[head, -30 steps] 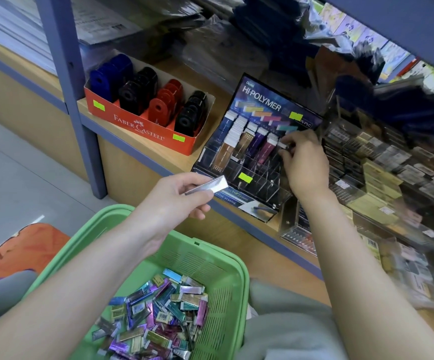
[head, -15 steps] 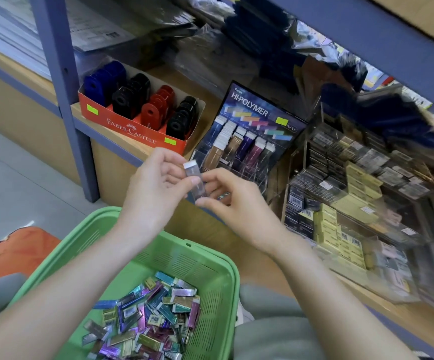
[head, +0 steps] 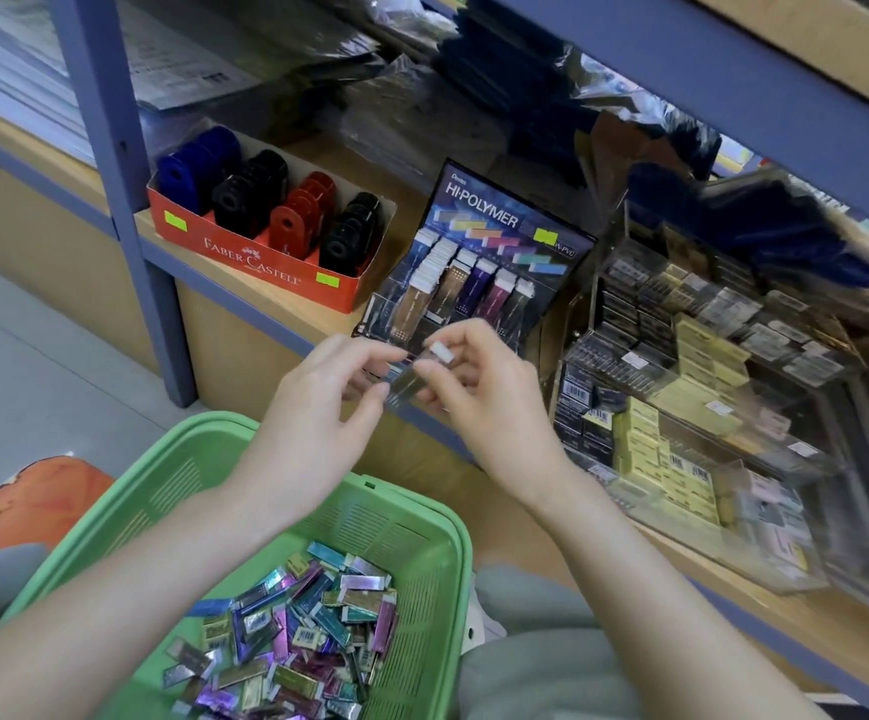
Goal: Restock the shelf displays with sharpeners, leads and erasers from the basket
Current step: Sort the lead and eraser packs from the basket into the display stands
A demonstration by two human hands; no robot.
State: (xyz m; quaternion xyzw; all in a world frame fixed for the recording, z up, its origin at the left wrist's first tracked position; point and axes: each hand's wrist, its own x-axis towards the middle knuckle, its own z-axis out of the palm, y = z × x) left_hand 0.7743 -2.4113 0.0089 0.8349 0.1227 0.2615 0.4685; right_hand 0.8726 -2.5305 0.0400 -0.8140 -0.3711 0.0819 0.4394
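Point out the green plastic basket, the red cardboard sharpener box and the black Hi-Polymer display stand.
Green plastic basket [head: 388,532]: head view, slatted far wall.
Red cardboard sharpener box [head: 248,258]: head view, lettered front face.
Black Hi-Polymer display stand [head: 482,206]: head view, header card.

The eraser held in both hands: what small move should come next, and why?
Probably the left hand lets go and the right hand lifts the eraser to the HI-POLYMER display. Both hands pinch it just in front of that display, whose rows hold similar erasers.
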